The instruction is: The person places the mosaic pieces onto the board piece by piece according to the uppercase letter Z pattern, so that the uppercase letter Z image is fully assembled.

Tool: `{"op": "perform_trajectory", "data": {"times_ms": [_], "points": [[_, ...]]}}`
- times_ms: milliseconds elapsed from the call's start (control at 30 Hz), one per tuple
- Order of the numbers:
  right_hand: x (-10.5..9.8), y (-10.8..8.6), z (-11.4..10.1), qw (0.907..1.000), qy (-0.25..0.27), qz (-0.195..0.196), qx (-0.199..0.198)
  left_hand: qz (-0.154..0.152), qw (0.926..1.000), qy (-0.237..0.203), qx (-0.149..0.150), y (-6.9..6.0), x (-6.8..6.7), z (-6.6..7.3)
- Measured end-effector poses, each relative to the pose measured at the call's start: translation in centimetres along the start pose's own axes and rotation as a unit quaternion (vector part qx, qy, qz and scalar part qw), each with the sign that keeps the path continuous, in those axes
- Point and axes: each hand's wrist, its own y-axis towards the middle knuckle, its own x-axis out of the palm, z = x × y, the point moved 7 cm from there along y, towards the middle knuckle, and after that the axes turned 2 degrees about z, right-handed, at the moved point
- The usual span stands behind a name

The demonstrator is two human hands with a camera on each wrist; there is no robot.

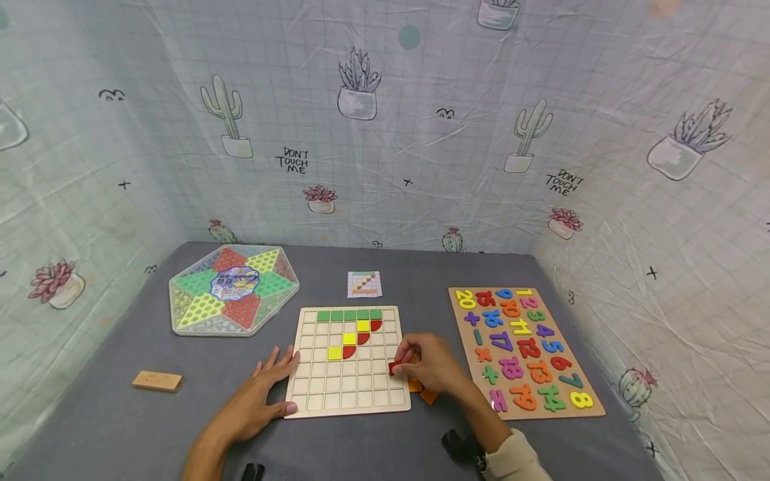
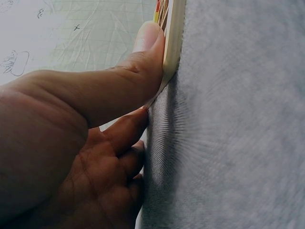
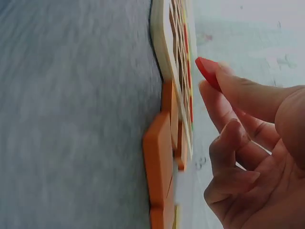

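Note:
A square wooden grid board (image 1: 373, 391) lies on the grey table, with a row of green squares (image 1: 350, 315) near its top. Below them, yellow squares (image 1: 349, 339) and red quarter-round pieces (image 1: 363, 339) step down diagonally to the left. My left hand (image 1: 259, 394) rests at the board's left edge, its thumb (image 2: 147, 38) pressing the near corner and its fingers spread along the side. Above the board's right side, my right hand (image 1: 436, 366) pinches a small red piece (image 3: 208, 72) between thumb and index finger; its full shape is partly covered. Orange pieces (image 3: 159, 157) lie beneath that hand.
Behind the board lies a small pattern card (image 1: 363, 284). A hexagonal board with coloured triangles (image 1: 233, 290) is at the back left, a wooden block (image 1: 158, 381) at the left. On the right lies a number puzzle board (image 1: 526, 354). Patterned cloth (image 1: 385, 147) hangs around the table.

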Motion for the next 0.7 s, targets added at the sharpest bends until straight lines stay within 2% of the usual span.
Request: {"op": "perform_trajectory", "data": {"times_ms": [700], "points": [[3.4,2.2,-3.2,0.9987,-0.050,0.007,-0.007,-0.007,1.0000,0.003,-0.004,0.2,0.0,0.0]]}}
